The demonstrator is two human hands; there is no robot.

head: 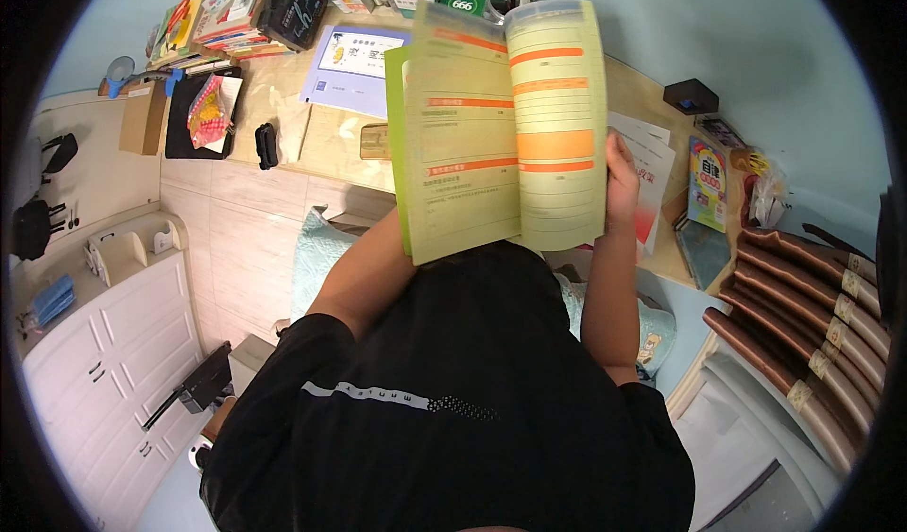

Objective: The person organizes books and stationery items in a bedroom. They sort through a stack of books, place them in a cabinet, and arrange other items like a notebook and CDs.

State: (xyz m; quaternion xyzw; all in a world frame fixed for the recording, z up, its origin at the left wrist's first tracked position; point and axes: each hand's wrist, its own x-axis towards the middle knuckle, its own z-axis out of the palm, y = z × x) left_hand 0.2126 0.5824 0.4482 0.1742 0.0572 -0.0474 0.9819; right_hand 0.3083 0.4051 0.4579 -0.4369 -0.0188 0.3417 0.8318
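An open booklet (pixel 468 142) with pale yellow-green pages and orange heading bars is raised above the desk. Its right page curves outward, and a brighter green cover (pixel 398 121) shows along the left edge. My right hand (pixel 621 178) grips the booklet's right edge, fingers bent around it. My left forearm (pixel 368 270) reaches up to the lower left corner, where the booklet hides my left hand. Behind it on the desk lie a lilac booklet (pixel 354 71) and, partly covered, a small tan case (pixel 374 141). Printed sheets (pixel 648 156) lie beside my right hand.
Stacked books (pixel 237 18) and a black box (pixel 293 11) stand at the desk's back left. A black folder (pixel 181 124) carries a pink checked packet (pixel 209 117). Farther right are a dark block (pixel 691 97), a colourful book (pixel 707 185) and brown folded cushions (pixel 793 319).
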